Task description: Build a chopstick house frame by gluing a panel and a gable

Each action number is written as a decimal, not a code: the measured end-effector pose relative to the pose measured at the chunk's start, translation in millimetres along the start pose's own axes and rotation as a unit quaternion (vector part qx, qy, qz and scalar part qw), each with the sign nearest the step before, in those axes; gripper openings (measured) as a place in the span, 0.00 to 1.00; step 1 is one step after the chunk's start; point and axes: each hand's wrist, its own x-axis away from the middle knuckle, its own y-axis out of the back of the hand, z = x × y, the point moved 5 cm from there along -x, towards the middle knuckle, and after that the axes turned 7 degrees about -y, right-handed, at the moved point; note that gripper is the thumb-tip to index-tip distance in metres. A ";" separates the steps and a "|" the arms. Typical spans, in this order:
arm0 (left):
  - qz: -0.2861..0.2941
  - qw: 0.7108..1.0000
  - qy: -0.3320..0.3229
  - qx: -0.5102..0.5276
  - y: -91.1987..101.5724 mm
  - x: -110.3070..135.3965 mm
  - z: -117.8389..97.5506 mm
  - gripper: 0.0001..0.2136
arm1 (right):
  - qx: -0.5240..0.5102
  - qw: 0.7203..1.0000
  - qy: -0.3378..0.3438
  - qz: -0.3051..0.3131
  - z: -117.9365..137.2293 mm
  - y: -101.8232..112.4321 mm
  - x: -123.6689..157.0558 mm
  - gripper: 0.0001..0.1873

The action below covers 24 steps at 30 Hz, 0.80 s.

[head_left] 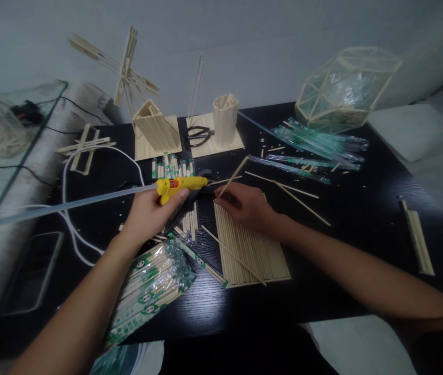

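Observation:
My left hand [151,212] is closed around a yellow hot glue gun [182,183], whose nozzle points right. A long translucent glue stick [100,199] runs out of its back end. Between the fingertips of my right hand [245,205] is a thin wooden chopstick [234,176], tilted up to the right near the nozzle. Below that hand lies a flat panel [253,250] of chopsticks set side by side, with one loose chopstick [233,255] slanting across it. My right hand covers the panel's upper part.
Packets of wrapped chopsticks [147,291] lie at front left. Behind stand a three-sided stick holder [155,130], a round stick holder [225,122] and black scissors [198,136]. Empty wrappers [319,143] and a geometric stick frame [346,88] are at back right. A white cable [65,192] loops at left.

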 end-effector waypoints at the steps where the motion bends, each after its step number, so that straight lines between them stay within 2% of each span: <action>1: 0.000 1.000 0.003 -0.005 0.2 0.2 0.4 0.22 | 0.001 1.000 -0.001 -0.002 0.2 0.3 0.1 0.05; 15: 0.001 1.000 -0.008 -0.008 0.0 -0.5 -3.0 0.21 | 0.005 1.000 -0.015 0.025 3.1 3.1 0.1 0.13; 17: -0.002 1.000 -0.009 -0.012 0.9 -0.7 -3.0 0.21 | 0.014 0.998 -0.057 0.028 3.5 7.2 -0.7 0.11; 20: -0.003 1.000 -0.007 -0.014 1.3 -0.8 -1.8 0.21 | 0.062 0.984 -0.157 0.046 8.9 14.9 5.2 0.03; 24: -0.004 1.000 -0.005 -0.014 0.8 -0.8 0.6 0.22 | 0.101 0.954 -0.222 0.175 30.9 9.7 30.5 0.10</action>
